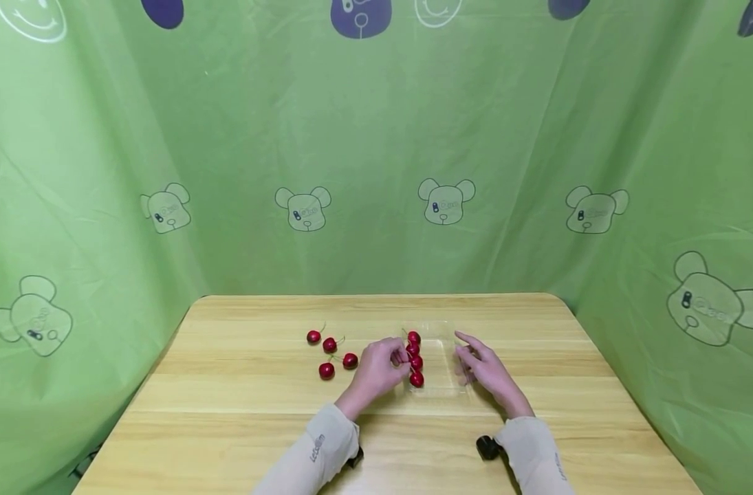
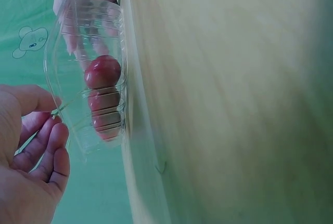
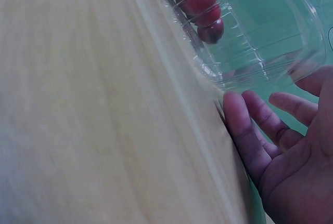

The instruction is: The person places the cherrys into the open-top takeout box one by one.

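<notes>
Sleeves nearest; four cherries in clear tray, along left side; likely step: settling row; next move probably calls for gentle release of stem; cherries glossy, deep red; left hand pinches stem, right hand loose-fingered at tray's right side; four more cherries farther left on wooden table

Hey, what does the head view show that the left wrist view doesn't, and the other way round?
Only the head view shows four loose cherries on the table and the two pale sleeves.

Only the left wrist view clearly shows a green stem at the left hand's fingertips and the ridges on the container's side.

Both show the clear container with cherries in a row, both hands, the table and the green curtain.
</notes>
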`<state>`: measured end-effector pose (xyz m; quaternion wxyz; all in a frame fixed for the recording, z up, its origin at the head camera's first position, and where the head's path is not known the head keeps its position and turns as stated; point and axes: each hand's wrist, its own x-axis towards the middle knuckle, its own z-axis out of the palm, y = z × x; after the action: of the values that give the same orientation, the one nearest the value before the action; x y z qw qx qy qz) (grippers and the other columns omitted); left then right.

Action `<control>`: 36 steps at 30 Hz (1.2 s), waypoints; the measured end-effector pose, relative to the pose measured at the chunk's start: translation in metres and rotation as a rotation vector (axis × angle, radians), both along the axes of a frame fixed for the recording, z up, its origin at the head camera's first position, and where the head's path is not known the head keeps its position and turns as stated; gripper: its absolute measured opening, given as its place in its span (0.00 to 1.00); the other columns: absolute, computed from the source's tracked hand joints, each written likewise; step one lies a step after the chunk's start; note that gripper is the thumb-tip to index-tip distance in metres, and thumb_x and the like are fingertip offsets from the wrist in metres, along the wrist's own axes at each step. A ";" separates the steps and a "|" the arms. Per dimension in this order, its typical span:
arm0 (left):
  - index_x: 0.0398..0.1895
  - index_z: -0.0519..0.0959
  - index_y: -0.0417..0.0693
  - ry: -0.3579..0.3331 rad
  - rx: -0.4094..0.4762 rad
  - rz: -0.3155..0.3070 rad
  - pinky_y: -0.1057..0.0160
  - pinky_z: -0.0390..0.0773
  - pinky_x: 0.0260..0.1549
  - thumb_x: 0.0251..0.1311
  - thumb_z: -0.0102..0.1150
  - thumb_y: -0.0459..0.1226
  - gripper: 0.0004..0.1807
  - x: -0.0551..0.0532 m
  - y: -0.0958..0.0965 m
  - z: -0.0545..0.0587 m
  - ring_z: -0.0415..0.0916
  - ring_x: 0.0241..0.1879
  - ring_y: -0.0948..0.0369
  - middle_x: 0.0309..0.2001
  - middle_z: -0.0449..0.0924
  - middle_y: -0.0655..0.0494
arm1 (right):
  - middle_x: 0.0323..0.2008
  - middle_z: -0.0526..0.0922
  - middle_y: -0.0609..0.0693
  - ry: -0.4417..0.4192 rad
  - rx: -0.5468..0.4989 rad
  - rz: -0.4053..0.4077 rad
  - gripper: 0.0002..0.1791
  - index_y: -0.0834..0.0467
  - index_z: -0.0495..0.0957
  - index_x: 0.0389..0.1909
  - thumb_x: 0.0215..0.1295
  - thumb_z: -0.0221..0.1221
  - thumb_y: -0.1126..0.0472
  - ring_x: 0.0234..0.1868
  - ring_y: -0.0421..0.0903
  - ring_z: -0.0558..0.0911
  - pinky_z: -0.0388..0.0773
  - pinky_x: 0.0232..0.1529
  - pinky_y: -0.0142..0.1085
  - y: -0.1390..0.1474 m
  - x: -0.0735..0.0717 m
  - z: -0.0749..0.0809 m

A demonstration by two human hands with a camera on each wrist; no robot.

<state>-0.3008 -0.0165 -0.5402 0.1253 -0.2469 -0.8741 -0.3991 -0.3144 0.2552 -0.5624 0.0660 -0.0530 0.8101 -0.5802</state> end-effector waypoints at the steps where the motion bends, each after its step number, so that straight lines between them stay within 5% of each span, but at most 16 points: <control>1: 0.27 0.79 0.52 -0.001 0.003 0.001 0.77 0.78 0.32 0.51 0.71 0.28 0.11 0.000 0.000 0.000 0.77 0.30 0.70 0.29 0.82 0.63 | 0.55 0.75 0.69 0.002 -0.002 0.001 0.33 0.60 0.55 0.81 0.83 0.50 0.51 0.38 0.53 0.83 0.87 0.35 0.41 0.000 0.000 -0.001; 14: 0.29 0.81 0.54 -0.052 0.040 0.051 0.72 0.78 0.33 0.55 0.72 0.33 0.08 0.000 -0.013 0.008 0.76 0.31 0.67 0.29 0.81 0.62 | 0.56 0.73 0.69 -0.005 -0.001 0.001 0.33 0.61 0.55 0.81 0.83 0.48 0.51 0.38 0.53 0.84 0.87 0.34 0.42 0.003 -0.003 -0.005; 24: 0.33 0.82 0.50 -0.075 0.049 0.161 0.69 0.80 0.34 0.58 0.70 0.31 0.06 -0.021 -0.053 0.018 0.79 0.33 0.62 0.31 0.82 0.60 | 0.55 0.74 0.70 -0.003 0.005 0.013 0.33 0.62 0.54 0.81 0.84 0.48 0.52 0.38 0.52 0.83 0.87 0.34 0.42 0.003 -0.004 -0.005; 30: 0.38 0.83 0.46 -0.074 0.020 0.216 0.62 0.82 0.39 0.58 0.70 0.31 0.07 -0.036 -0.082 0.016 0.80 0.35 0.58 0.34 0.84 0.55 | 0.55 0.72 0.73 -0.021 -0.029 0.022 0.32 0.64 0.55 0.80 0.83 0.49 0.55 0.39 0.56 0.82 0.88 0.35 0.44 0.000 0.003 0.011; 36: 0.46 0.83 0.40 -0.150 -0.041 0.241 0.50 0.82 0.48 0.59 0.72 0.32 0.13 -0.045 -0.102 0.011 0.81 0.44 0.50 0.41 0.85 0.46 | 0.54 0.72 0.74 -0.016 -0.032 0.034 0.32 0.67 0.55 0.79 0.83 0.50 0.57 0.39 0.57 0.82 0.88 0.35 0.45 -0.007 0.015 0.030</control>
<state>-0.3462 -0.1187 -0.5297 0.1014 -0.1122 -0.9123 -0.3805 -0.2994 0.2486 -0.5325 0.0814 -0.0631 0.7990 -0.5924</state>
